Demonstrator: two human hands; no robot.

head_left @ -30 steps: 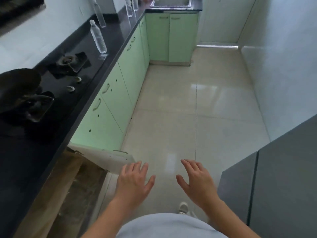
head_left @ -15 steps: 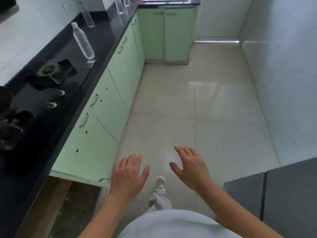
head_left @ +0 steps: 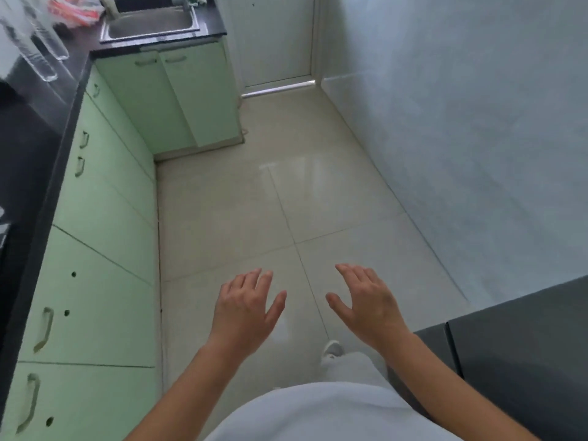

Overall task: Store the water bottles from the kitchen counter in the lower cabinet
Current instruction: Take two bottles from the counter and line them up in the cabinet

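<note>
Two clear water bottles stand blurred on the black counter at the top left, near the sink. Green lower cabinets run under the counter along the left, all doors closed in this view. My left hand and my right hand hover palm-down over the floor in front of my body, fingers spread, holding nothing. Both hands are far from the bottles and apart from the cabinets.
A steel sink sits in the counter's far corner with a red-and-white packet beside it. A closed white door ends the room. A dark grey appliance stands at the lower right. Pale tiled floor lies ahead.
I have walked forward along the counter: the stove, the nearer bottle and the open cabinet have dropped out of view, and the sink corner is closer. Both hands stay empty and spread.
</note>
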